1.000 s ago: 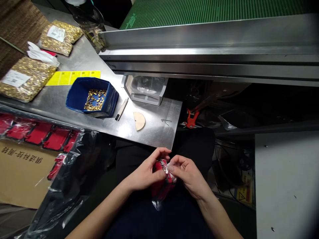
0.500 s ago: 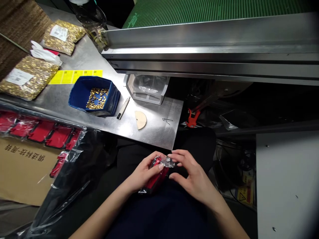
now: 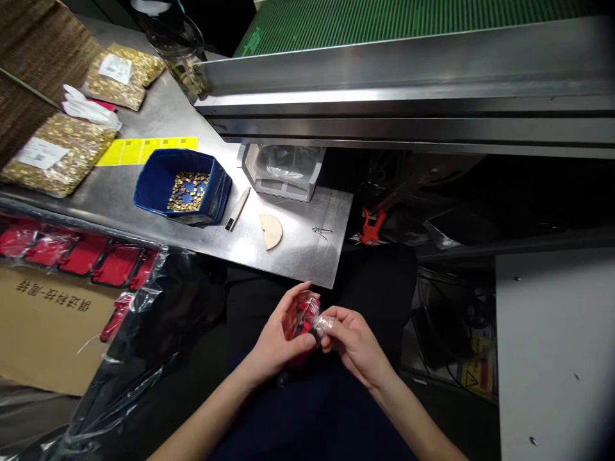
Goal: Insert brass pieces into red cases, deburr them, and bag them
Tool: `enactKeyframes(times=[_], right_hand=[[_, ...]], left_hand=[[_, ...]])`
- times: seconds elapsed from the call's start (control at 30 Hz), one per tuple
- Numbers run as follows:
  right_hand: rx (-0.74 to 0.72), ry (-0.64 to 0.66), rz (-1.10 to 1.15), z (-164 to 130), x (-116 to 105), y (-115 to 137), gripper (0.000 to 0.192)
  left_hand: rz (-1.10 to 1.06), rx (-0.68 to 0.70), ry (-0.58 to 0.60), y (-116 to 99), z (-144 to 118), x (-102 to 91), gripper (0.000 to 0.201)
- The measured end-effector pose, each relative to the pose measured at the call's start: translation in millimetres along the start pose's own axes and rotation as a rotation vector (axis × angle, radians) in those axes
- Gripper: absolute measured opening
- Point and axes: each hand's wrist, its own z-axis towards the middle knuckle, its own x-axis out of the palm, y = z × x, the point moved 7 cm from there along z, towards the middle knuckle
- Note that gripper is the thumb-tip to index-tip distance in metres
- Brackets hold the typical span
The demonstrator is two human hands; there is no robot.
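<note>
Red, probably light and stiff, the part (image 3: pixel 306 324) is suiting a side grip by the curled left hand (image 3: pixel 277 339); the right hand (image 3: pixel 354 338) is pinching slick-looking film (image 3: pixel 322 324).

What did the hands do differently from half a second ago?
The right hand moved left: its thumb and fingers were spread, and now they pinch the crinkled clear plastic wrapping. The left hand still holds the red-and-black wrapped piece. The open blue plastic bin and flat pale half-disc stayed put.
</note>
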Motion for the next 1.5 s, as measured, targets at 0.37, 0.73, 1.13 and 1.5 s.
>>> enactKeyframes(times=[0.37, 0.73, 1.13, 1.5], right_hand=[[0.190, 0.206, 0.024, -15.8, 8.5, -12.9, 0.025], [0.032, 0.168, -0.381, -8.8, 20.6, -9.5, 0.046], [-0.006, 0.100, -0.543, -8.6, -27.5, 14.6, 0.045], [0.012, 0.197, -0.633, 17.7, -7.4, 10.5, 0.049]], left_hand=[[0.076, 0.014, 0.285, -14.0, -15.2, 13.1, 0.100], [0.255, -0.220, -0.031, -14.2, -33.8, -3.3, 0.052], [0.710, -0.016, -1.162, -141.5, -148.4, -200.5, 0.060], [1.015, -0.593, -1.585, -135.3, -192.2, -380.1, 0.048]])
